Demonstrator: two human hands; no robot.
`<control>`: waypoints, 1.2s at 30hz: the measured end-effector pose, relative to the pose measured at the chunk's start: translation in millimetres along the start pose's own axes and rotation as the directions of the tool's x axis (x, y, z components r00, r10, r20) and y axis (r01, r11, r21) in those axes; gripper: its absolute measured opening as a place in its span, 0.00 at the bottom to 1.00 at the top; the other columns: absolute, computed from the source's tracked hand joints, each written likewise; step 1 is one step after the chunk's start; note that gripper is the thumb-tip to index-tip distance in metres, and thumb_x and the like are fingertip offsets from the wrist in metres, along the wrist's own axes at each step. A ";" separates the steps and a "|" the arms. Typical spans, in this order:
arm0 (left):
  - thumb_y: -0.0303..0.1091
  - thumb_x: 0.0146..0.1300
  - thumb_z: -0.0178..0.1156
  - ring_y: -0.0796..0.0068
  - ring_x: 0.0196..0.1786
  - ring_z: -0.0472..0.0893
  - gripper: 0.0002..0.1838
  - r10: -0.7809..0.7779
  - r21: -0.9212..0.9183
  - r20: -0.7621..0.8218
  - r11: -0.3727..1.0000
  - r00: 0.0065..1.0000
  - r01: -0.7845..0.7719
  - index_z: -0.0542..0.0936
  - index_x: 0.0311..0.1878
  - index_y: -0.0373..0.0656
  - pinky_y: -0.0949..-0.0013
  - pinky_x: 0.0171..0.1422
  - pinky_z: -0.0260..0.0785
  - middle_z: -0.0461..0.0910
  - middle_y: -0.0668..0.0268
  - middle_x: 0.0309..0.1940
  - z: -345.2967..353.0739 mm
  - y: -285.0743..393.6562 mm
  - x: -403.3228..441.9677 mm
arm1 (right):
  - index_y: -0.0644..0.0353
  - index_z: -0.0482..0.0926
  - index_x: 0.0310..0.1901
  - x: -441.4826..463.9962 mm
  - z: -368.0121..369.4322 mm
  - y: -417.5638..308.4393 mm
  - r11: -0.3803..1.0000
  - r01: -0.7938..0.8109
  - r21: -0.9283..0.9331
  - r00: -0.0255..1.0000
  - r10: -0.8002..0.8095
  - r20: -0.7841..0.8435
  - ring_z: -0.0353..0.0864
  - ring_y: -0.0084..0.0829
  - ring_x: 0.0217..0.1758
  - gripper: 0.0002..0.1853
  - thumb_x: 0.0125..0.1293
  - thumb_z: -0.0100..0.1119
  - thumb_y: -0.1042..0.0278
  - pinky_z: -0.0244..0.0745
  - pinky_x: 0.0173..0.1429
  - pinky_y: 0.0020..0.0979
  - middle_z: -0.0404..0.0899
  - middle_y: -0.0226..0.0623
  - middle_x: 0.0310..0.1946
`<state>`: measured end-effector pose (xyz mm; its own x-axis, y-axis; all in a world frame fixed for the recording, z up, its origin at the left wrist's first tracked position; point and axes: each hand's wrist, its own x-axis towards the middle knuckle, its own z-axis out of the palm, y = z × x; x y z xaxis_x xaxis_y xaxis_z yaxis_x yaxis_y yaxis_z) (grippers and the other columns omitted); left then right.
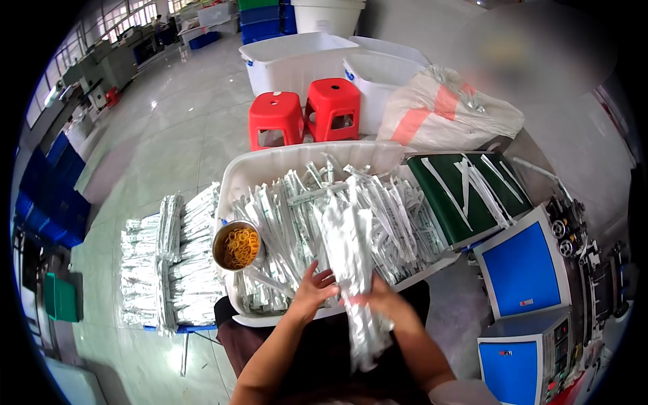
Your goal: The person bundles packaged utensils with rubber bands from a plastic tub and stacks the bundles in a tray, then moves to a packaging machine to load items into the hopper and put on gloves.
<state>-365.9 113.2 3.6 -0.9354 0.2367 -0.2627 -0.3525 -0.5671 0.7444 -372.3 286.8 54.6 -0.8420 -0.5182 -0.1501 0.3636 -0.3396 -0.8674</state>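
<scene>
Bundle of foil packets (347, 243): long, narrow, silver-white, shiny, creased lengthwise. Many slim packets lie side by side in it; the ends are uneven. Edges are blurred, so the count cannot be read, and a band around it, if any, cannot be made out.

Containers. White plastic tub (260, 162), rounded corners: filled with loose foil packets (277, 209) of the same look, most lying lengthwise, some crossing at angles, small dark-green print on several. Metal bowl (219, 254) at the tub's left rim: holds a heap of yellow-orange rubber bands (241, 248). Beyond the tub, white bins (273, 74), interiors only partly visible, and a woven sack (412, 111) with orange-red stripes, silver material at its top.

Grip. Right hand (381, 298): closed on the bundle, at its right side, below mid-length. Left hand (315, 289): partly open, fingers curved and spread, thumb side at the bundle's left edge; contact there is probable, though the blur leaves some doubt. Bundle runs lengthwise between the hands, upper part over the packets in the tub, lower end past the near rim, toward the person.

Surroundings. Left of the tub: stacked foil packets (196, 263) in two rows, with another group lying across between them. Right: green belt (439, 206) carrying loose white strips (482, 192). Two red stools (275, 121) stand behind the tub.
</scene>
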 end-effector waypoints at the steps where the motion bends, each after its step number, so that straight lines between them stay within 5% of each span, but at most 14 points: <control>1: 0.33 0.41 0.71 0.57 0.54 0.70 0.52 0.026 0.038 0.046 0.999 0.999 -0.028 0.45 0.64 0.33 0.59 0.57 0.64 0.64 0.46 0.55 20.0 7.9 -0.3 | 0.65 0.49 0.61 -8.9 0.7 28.9 0.876 0.087 -0.475 0.995 -0.096 0.004 0.71 0.40 0.52 0.45 0.45 0.67 0.66 0.74 0.47 0.36 0.63 0.48 0.53; 4: 0.28 0.45 0.66 0.63 0.48 0.75 0.31 -0.176 0.035 0.034 0.984 0.984 0.175 0.66 0.53 0.32 0.63 0.52 0.69 0.74 0.55 0.45 29.8 1.5 -1.3 | 0.67 0.37 0.64 -39.4 72.4 42.6 0.210 -0.258 -0.943 0.928 -0.219 -0.302 0.73 0.45 0.50 0.55 0.44 0.69 0.62 0.71 0.48 0.38 0.64 0.55 0.52; 8: 0.32 0.47 0.59 0.62 0.48 0.75 0.26 -0.198 -0.431 0.329 0.838 0.923 0.333 0.68 0.50 0.28 0.64 0.51 0.69 0.73 0.50 0.47 5.3 12.1 -7.2 | 0.67 0.46 0.62 -41.8 72.6 57.5 0.470 -0.067 -0.880 0.921 -0.311 -0.236 0.75 0.38 0.45 0.49 0.44 0.69 0.64 0.71 0.46 0.34 0.66 0.49 0.49; 12: 0.31 0.49 0.60 0.56 0.50 0.74 0.30 -0.171 -0.281 0.489 0.897 0.855 0.340 0.64 0.54 0.25 0.58 0.52 0.70 0.70 0.43 0.49 17.1 54.7 -36.7 | 0.65 0.68 0.45 -35.0 95.6 50.5 0.981 -0.144 0.128 0.985 0.154 -0.076 0.72 0.20 0.38 0.23 0.48 0.65 0.69 0.69 0.43 0.25 0.72 0.30 0.34; 16: 0.24 0.43 0.60 0.60 0.34 0.80 0.21 -0.218 -0.133 0.058 0.965 0.974 0.224 0.72 0.44 0.29 0.61 0.39 0.75 0.77 0.50 0.33 -20.7 35.5 -60.3 | 0.66 0.65 0.49 -34.9 92.7 72.3 0.912 -0.409 -0.024 0.901 0.408 0.145 0.72 0.25 0.41 0.29 0.49 0.67 0.64 0.70 0.45 0.27 0.71 0.35 0.40; 19: 0.23 0.39 0.60 0.62 0.31 0.79 0.21 -0.173 -0.021 -0.192 0.985 0.966 0.172 0.72 0.41 0.31 0.64 0.36 0.75 0.76 0.55 0.28 -22.4 44.2 -71.6 | 0.70 0.48 0.61 7.4 85.7 45.7 0.799 0.330 -0.502 0.942 -0.315 0.118 0.66 0.40 0.56 0.50 0.47 0.68 0.52 0.64 0.57 0.38 0.61 0.52 0.56; 22: 0.23 0.37 0.61 0.63 0.30 0.78 0.24 -0.220 -0.074 -0.031 0.973 0.975 0.217 0.71 0.43 0.31 0.65 0.35 0.74 0.76 0.56 0.29 -7.8 51.8 -70.6 | 0.65 0.45 0.64 80.0 93.5 -38.2 0.179 0.460 -0.870 0.726 -0.640 0.252 0.51 0.48 0.65 0.56 0.40 0.69 0.47 0.56 0.60 0.46 0.41 0.56 0.64; 24: 0.24 0.36 0.62 0.62 0.30 0.78 0.25 -0.189 0.026 0.059 0.982 0.980 0.188 0.71 0.44 0.31 0.64 0.38 0.72 0.75 0.56 0.28 -10.9 38.9 -66.8 | 0.63 0.63 0.57 111.7 107.0 -70.7 -0.226 0.363 -0.904 0.689 -0.588 0.423 0.67 0.46 0.54 0.40 0.43 0.66 0.53 0.65 0.51 0.41 0.61 0.57 0.55; 26: 0.26 0.37 0.64 0.61 0.31 0.78 0.27 -0.202 -0.017 0.172 0.978 0.964 0.208 0.70 0.46 0.31 0.64 0.39 0.72 0.75 0.55 0.30 -20.2 36.0 -64.0 | 0.61 0.77 0.42 132.5 98.2 -66.7 0.173 0.293 -0.940 0.946 0.092 0.312 0.77 0.38 0.43 0.21 0.45 0.61 0.58 0.70 0.45 0.33 0.75 0.51 0.40; 28: 0.29 0.37 0.67 0.54 0.37 0.77 0.35 -0.214 -0.273 0.327 0.911 0.920 0.309 0.66 0.52 0.31 0.58 0.45 0.71 0.74 0.51 0.35 -23.9 36.3 -71.1 | 0.60 0.81 0.28 122.6 109.2 -55.6 0.128 0.094 -0.987 0.927 0.351 0.134 0.79 0.35 0.28 0.13 0.49 0.55 0.58 0.72 0.37 0.32 0.78 0.45 0.24; 31: 0.28 0.35 0.67 0.54 0.38 0.77 0.39 -0.284 -0.458 0.326 0.787 0.902 0.414 0.63 0.55 0.31 0.58 0.44 0.71 0.74 0.52 0.35 -20.0 30.5 -80.8 | 0.57 0.81 0.27 109.5 97.6 -7.6 0.013 0.119 -0.993 0.951 0.285 0.118 0.78 0.30 0.29 0.13 0.52 0.55 0.57 0.70 0.35 0.31 0.79 0.41 0.28; 34: 0.23 0.36 0.64 0.62 0.29 0.76 0.31 -0.333 -0.198 0.208 0.906 0.920 0.373 0.67 0.49 0.31 0.64 0.34 0.70 0.73 0.58 0.26 -32.3 27.2 -67.4 | 0.60 0.80 0.27 132.6 15.9 18.7 0.848 -0.025 -0.530 0.962 -0.123 -0.242 0.79 0.28 0.33 0.15 0.59 0.50 0.56 0.72 0.38 0.34 0.80 0.38 0.27; 35: 0.21 0.36 0.62 0.63 0.26 0.75 0.28 -0.299 -0.231 0.165 0.915 0.940 0.332 0.68 0.47 0.32 0.67 0.31 0.69 0.73 0.57 0.24 -26.7 36.8 -69.2 | 0.61 0.79 0.30 139.0 -43.3 31.1 0.625 0.082 -0.776 0.771 -0.533 -0.348 0.79 0.31 0.32 0.14 0.59 0.52 0.58 0.72 0.40 0.34 0.80 0.39 0.26; 36: 0.19 0.36 0.60 0.62 0.28 0.76 0.28 -0.295 -0.232 0.158 0.917 0.943 0.325 0.68 0.47 0.32 0.66 0.34 0.70 0.72 0.57 0.24 -34.2 39.4 -67.7 | 0.62 0.77 0.34 131.5 -86.6 24.6 0.065 -0.349 -0.935 0.571 -0.777 -0.267 0.78 0.35 0.33 0.12 0.57 0.54 0.61 0.72 0.39 0.35 0.79 0.41 0.27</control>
<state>-317.3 47.8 29.7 -0.7735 0.5147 -0.3698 -0.6338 -0.6257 0.4548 -508.6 278.3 -27.6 -0.8692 0.1777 0.4614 -0.0554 0.8923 -0.4480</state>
